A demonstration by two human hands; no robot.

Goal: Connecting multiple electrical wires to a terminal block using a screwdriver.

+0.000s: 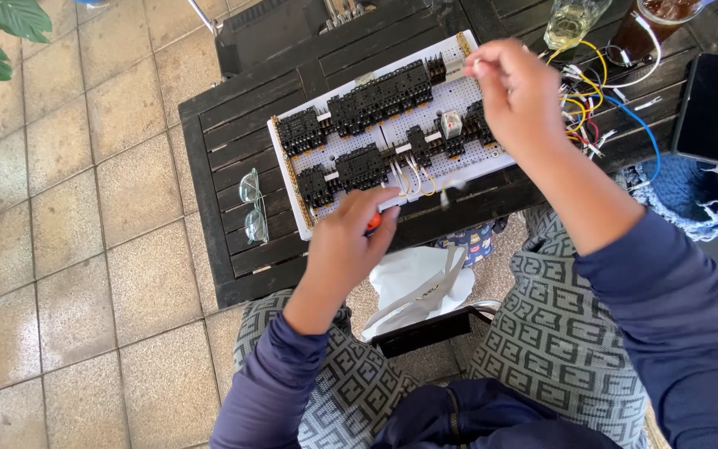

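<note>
Table of dark slats carries, largest first, the white perforated board with its rows of black relay sockets, then a dark phone at the far right, a tangle of coloured wires beside two glasses, and clear safety glasses at the left edge. Your left hand is closed around an orange-handled tool at the board's near edge, close to the short pale wires. Your right hand hovers over the board's right end with fingertips pinched; whether they hold anything cannot be told. Judging by this, keep the tool steady and square to its terminal, and steady the board before you press.
</note>
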